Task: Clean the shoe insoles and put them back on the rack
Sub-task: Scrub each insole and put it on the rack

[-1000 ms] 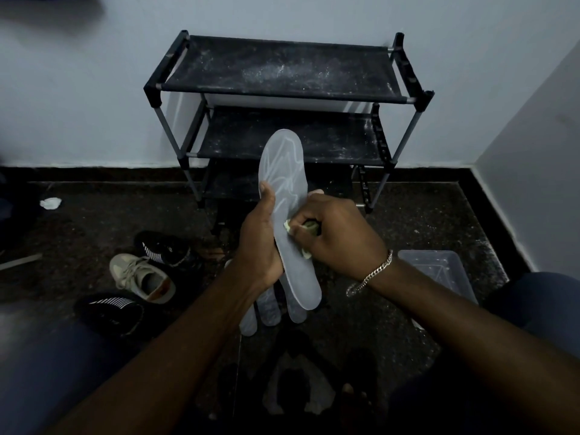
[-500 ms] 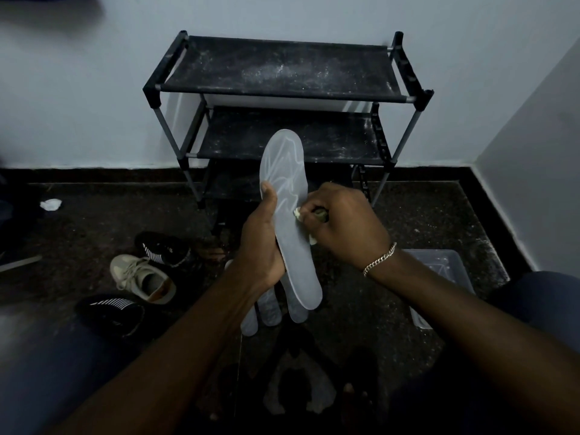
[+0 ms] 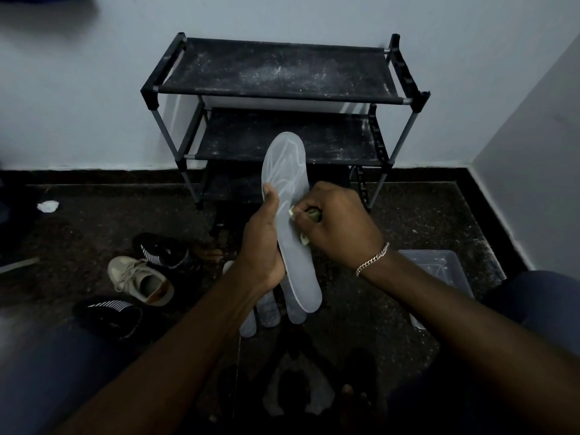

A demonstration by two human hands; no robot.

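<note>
Pale grey insole (image 3: 293, 221) held up mid-scene, near the rack (image 3: 276, 98), toe end far, heel end near; smooth translucent-looking surface with faint whitish streaks on the toe half. Left hand (image 3: 262, 246) grips its left edge, thumb lying on the top face. Right hand (image 3: 337, 226) curled tight round a small pale green cloth (image 3: 305, 238), pressed against the insole's right edge. Three more insoles (image 3: 268, 310) lie on the dark floor just under it. Rack shelves black, dusty white. Shoes (image 3: 142, 277) on floor, left
</note>
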